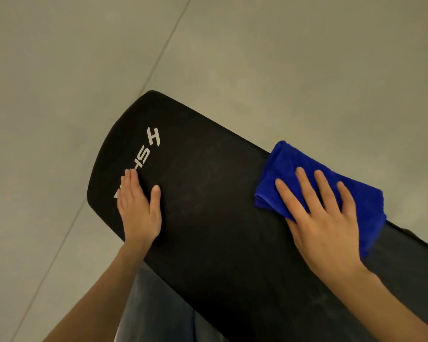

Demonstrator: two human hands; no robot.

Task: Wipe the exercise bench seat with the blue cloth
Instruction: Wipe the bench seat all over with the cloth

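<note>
Presently, the folded blue cloth is pressed by the flat right hand, overhanging the black exercise bench seat's far edge; the left hand is laid flat, released.

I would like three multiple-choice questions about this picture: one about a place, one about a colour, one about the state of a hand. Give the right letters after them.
1. Where is the blue cloth?
A) in a bucket
B) on the bench seat, at its far edge, under the right hand
C) on a shelf

2. What colour is the lettering on the seat?
A) white
B) red
C) yellow

3. How is the left hand?
A) a fist
B) flat on the seat, fingers straight
C) lifted away

Answers: 1 B, spread fingers press it on the seat; 2 A, white letters on black padding; 3 B, its palm lies flat, partly over the letters.
</note>
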